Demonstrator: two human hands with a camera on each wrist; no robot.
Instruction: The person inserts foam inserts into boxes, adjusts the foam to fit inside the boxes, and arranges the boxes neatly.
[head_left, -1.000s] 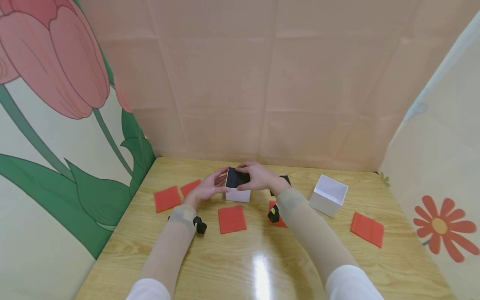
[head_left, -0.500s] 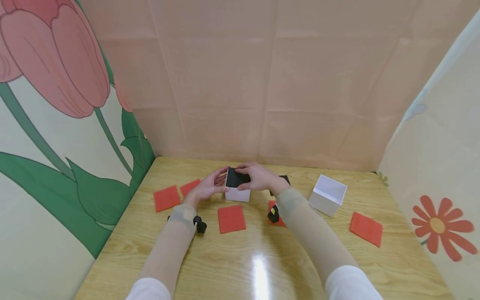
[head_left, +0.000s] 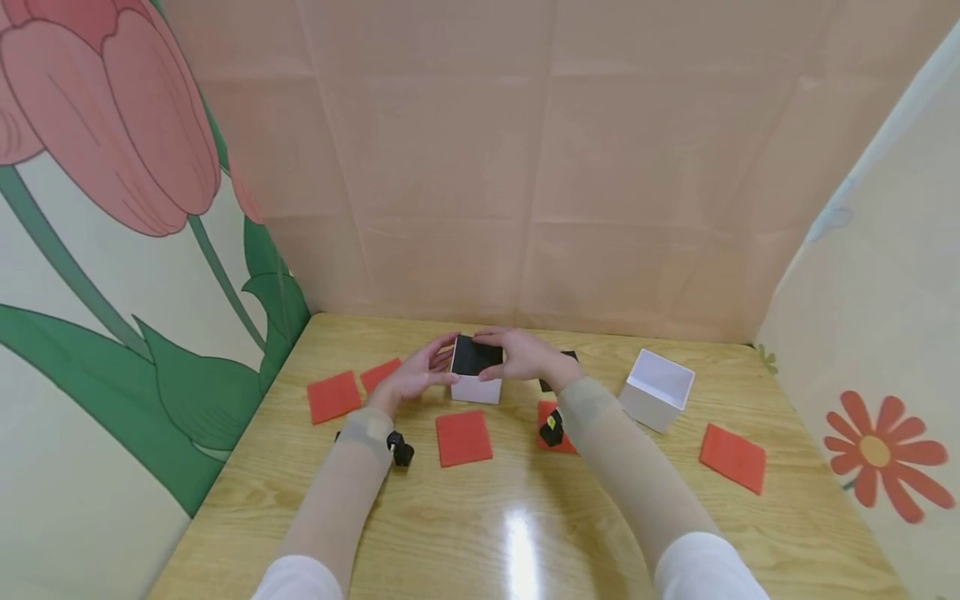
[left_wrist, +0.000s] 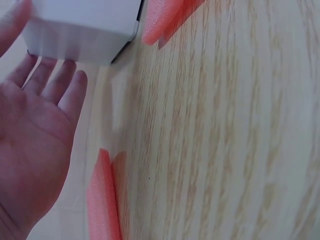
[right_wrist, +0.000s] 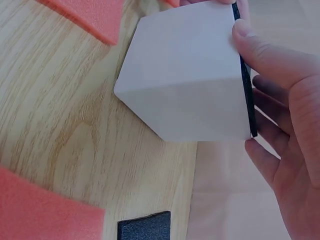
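White box (head_left: 476, 390) near back edge of table (head_left: 420, 533), left hand (head_left: 411, 375) touching its left side, fingers nearly straight, right hand (head_left: 522, 357) over black square (head_left: 469, 355) atop box, thumb and fingers spread apart, touching its edges.

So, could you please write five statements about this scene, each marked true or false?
A black sheet lies at the top of a white box. True.
The right hand holds a red pad. False: the right hand holds the black sheet.
The left hand touches the white box. True.
The open box stands left of the white box. False: the open box stands right.
The red pads are piled together. False: the red pads lie spread out.
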